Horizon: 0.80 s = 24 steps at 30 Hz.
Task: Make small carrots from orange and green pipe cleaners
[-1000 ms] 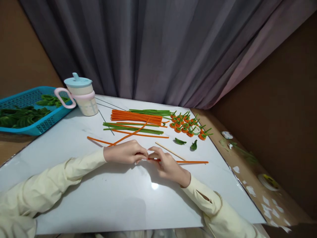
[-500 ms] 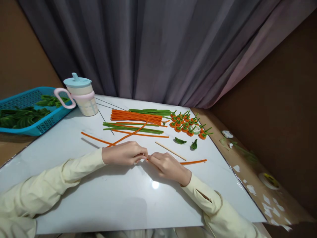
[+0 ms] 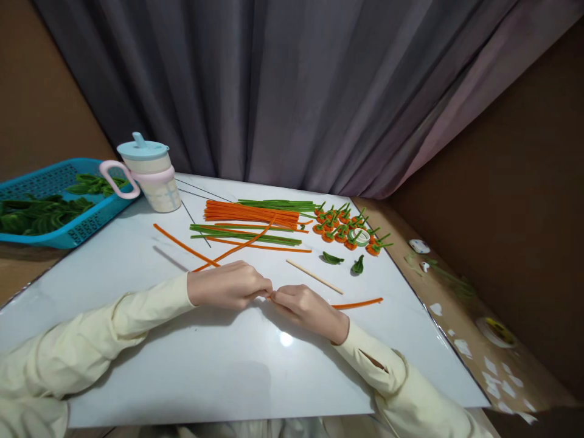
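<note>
While left hand (image 3: 228, 285) and right hand (image 3: 310, 307) pinch orange pipe cleaner (image 3: 358, 303) together at frame centre: probably light, fuzzy, bendable; best gripped close beside the bend.

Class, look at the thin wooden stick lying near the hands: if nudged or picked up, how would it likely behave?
The wooden stick looks straight and thin, so probably stiff, light and snappable. Apparently round, it may roll on the glossy table.
</note>
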### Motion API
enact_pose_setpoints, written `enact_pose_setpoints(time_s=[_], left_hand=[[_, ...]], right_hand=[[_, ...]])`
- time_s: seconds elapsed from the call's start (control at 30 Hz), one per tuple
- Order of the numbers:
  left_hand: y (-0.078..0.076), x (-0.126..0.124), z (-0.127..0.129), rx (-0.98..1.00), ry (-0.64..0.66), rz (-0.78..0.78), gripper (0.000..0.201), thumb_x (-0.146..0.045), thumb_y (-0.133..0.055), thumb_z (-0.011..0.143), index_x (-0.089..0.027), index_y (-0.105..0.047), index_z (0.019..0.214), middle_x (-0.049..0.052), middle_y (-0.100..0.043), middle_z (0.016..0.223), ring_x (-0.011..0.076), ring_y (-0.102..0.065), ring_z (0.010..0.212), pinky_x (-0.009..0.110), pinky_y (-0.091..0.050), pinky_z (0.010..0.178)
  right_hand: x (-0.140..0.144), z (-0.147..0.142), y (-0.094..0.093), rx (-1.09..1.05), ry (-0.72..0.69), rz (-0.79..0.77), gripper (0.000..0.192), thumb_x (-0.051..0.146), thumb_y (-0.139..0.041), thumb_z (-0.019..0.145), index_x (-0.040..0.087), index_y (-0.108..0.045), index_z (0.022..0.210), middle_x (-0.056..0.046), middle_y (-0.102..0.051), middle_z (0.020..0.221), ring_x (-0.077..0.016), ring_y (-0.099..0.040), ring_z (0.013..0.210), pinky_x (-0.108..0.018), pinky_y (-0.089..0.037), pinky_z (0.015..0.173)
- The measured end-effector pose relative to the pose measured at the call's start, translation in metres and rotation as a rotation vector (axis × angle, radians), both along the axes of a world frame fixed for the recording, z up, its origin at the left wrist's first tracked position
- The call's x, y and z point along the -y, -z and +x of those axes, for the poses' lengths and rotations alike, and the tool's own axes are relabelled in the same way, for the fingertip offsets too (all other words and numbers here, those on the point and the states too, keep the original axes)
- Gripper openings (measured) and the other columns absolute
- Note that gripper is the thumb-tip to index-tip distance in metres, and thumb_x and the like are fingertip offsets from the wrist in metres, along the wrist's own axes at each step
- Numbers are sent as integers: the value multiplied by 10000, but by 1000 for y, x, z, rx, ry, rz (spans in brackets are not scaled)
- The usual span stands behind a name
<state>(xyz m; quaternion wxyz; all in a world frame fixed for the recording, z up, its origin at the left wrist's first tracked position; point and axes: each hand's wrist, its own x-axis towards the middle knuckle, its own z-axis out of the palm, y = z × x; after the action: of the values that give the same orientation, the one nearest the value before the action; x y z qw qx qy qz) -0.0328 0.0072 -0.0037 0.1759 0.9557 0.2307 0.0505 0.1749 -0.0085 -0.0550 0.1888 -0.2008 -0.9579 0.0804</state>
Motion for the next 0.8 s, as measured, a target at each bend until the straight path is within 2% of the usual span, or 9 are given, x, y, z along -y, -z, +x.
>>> enact_pose_setpoints(time_s=[0.2,0.33,0.43,0.53,0.67,0.73,0.8], left_hand=[[-3,2,1,-120,-3,91,349,28,-446,670,-180,-578,917,19,-681,757,176,-602,611,251,-330,520],[-7,3,1,-145,-19,101,359,35,-442,654,-177,-570,914,22,-673,764,179,-597,626,249,-341,529],[-8,2,2,-150,-47,104,334,25,-442,677,-173,-572,913,21,-659,747,177,-586,620,245,-343,532],[-7,2,1,-136,-55,108,302,7,-448,707,-177,-568,913,15,-648,730,173,-578,611,241,-340,527],[-5,4,2,-95,-28,123,204,-40,-434,794,-187,-549,877,4,-633,714,160,-570,591,243,-335,519],[-4,5,2,-85,-9,157,139,-130,-417,879,-188,-543,863,4,-626,710,159,-568,589,253,-333,519],[-1,7,3,-98,14,229,164,-209,-400,927,-180,-547,860,18,-624,723,173,-573,618,272,-331,525]], right_hand=[[5,-1,6,5,69,110,344,173,-225,979,178,-469,736,-10,-534,614,-122,-439,497,-242,-325,508],[3,2,8,22,108,146,328,168,-225,981,150,-501,806,-26,-570,645,-123,-467,492,-242,-327,494],[0,3,9,-17,182,137,300,253,-276,997,147,-519,857,-23,-590,670,-122,-513,536,-232,-331,503],[0,3,9,-61,260,149,325,337,-314,990,155,-527,825,-11,-586,642,-118,-513,528,-237,-310,494],[2,2,8,-30,232,185,335,261,-292,991,159,-535,786,-6,-569,622,-112,-493,522,-242,-262,481],[2,2,7,-14,199,212,318,213,-304,973,160,-536,762,-4,-556,613,-110,-464,503,-249,-236,472],[3,2,8,-4,173,246,282,172,-334,931,161,-528,728,-3,-541,600,-110,-427,478,-259,-210,464]])
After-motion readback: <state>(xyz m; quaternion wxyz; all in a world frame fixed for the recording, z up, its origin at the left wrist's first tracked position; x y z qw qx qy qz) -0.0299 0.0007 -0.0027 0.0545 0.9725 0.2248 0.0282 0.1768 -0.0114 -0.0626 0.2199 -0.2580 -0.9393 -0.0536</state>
